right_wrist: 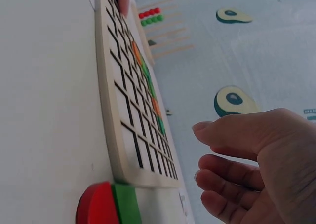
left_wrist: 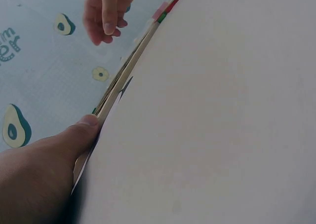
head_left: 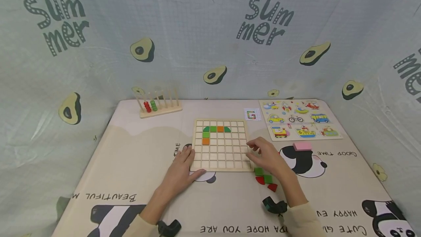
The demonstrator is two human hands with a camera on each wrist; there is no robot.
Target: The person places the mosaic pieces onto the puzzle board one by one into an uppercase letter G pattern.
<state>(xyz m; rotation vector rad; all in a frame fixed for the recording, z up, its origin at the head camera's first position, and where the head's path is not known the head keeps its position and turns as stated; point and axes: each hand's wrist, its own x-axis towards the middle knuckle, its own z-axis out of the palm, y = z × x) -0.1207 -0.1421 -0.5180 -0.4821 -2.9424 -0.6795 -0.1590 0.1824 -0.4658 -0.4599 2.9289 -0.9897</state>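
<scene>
A wooden grid board (head_left: 223, 153) lies on the table. In its upper left cells sit green and orange square tiles (head_left: 213, 129) and two dark green rounded ones (head_left: 227, 129). My left hand (head_left: 181, 164) rests at the board's left edge, fingers along the side and thumb (left_wrist: 84, 130) at the near corner. Above the right edge hovers my right hand (head_left: 265, 155), loosely bent. In the right wrist view the thumb and fingers (right_wrist: 227, 169) stand apart, with nothing visible between them. Just below this hand lie green squares (head_left: 268, 179) and red rounded pieces (head_left: 272, 187).
A small pattern card (head_left: 252, 114) lies behind the board. At the back right is a picture puzzle board (head_left: 300, 120), with a pink block (head_left: 302, 146) before it. A wooden bead stand (head_left: 161, 111) with red and green beads is at the back left.
</scene>
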